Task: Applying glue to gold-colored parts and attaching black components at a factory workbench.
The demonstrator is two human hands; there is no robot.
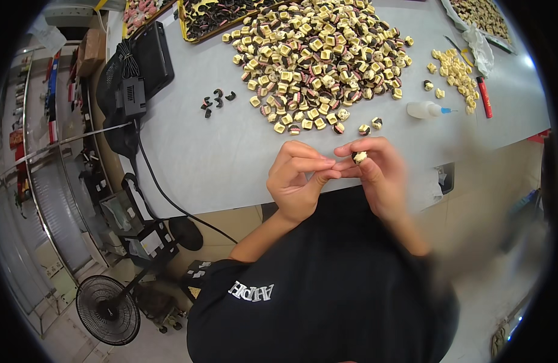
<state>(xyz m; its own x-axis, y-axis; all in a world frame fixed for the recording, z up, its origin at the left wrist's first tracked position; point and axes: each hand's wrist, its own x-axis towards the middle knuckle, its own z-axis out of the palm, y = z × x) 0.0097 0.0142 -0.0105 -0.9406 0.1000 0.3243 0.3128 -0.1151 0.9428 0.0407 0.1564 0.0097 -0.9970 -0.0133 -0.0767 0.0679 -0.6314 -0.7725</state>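
Above the near edge of the table, my right hand [385, 175] grips a small black-and-cream moulded piece [360, 157] between thumb and fingers. My left hand [298, 181] is closed in a pinch, its fingertips meeting the right hand's fingers. Whatever those left fingertips may hold is too small or hidden to make out. Beyond both hands lies a large heap of similar moulded pieces [318, 57], cream and black with pink bands, many showing a square hollow. A few loose ones [364, 129] sit at the heap's near edge, closest to my right hand.
Several small black curved parts [218, 101] lie on the left of the grey table [188, 145]. Rightward are a needle-tipped bottle [424, 109], cream parts [457, 74] and a red marker [484, 97]. A yellow-edged tray [215, 21] stands far left; a black cable [155, 181] hangs off the table.
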